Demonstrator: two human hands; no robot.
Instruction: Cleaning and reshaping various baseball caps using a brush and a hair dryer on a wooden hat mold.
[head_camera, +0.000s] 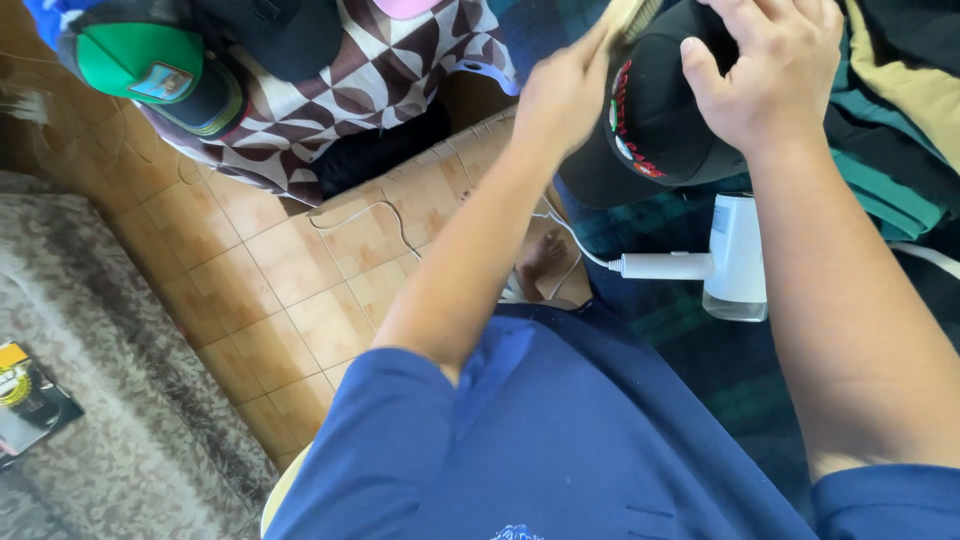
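Observation:
A black cap (655, 140) with red and green stitching on its front lies on dark plaid fabric (690, 350). My right hand (770, 70) rests on top of the cap, fingers spread over its crown. My left hand (562, 92) is closed around a pale brush (628, 18), whose bristle end touches the cap's upper left side. The brush is blurred and partly cut off by the top edge. My blue shirt (560, 440) fills the lower middle.
A white handheld steamer (735, 260) lies just below the cap, its white cord (385, 215) trailing over the tiled floor (290, 290). A green and black cap (150, 62) sits on brown-and-white patterned cloth (390, 75) at top left. A grey rug (120, 400) holds a small printed packet (28, 400).

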